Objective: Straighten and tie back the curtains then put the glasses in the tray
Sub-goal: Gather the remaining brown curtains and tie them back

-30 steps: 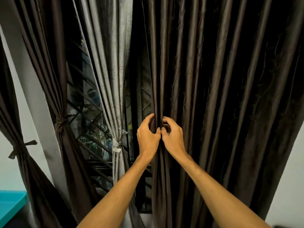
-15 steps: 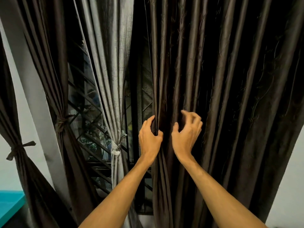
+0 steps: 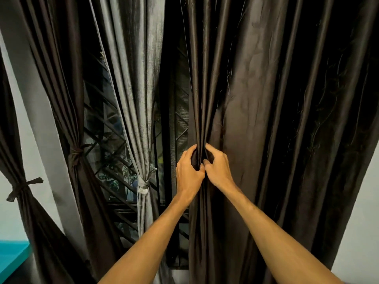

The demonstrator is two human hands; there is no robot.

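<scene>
Head view: left hand (image 3: 188,174) and right hand (image 3: 218,171) grip the loose dark curtain (image 3: 276,119).
From the left come a teal surface (image 3: 12,257), two tied dark curtains (image 3: 75,154), and a grey curtain (image 3: 141,119) knotted in front of the window grille (image 3: 108,140). Further right the hands touch at the thumbs, each curled round bunched folds at the loose curtain's left edge. The rest of it hangs free to the right.

The left forearm (image 3: 147,238) and right forearm (image 3: 272,232) are bare along their whole visible length, lean and smooth. The left grip (image 3: 189,175) and right grip (image 3: 218,171) are bare hands.
</scene>
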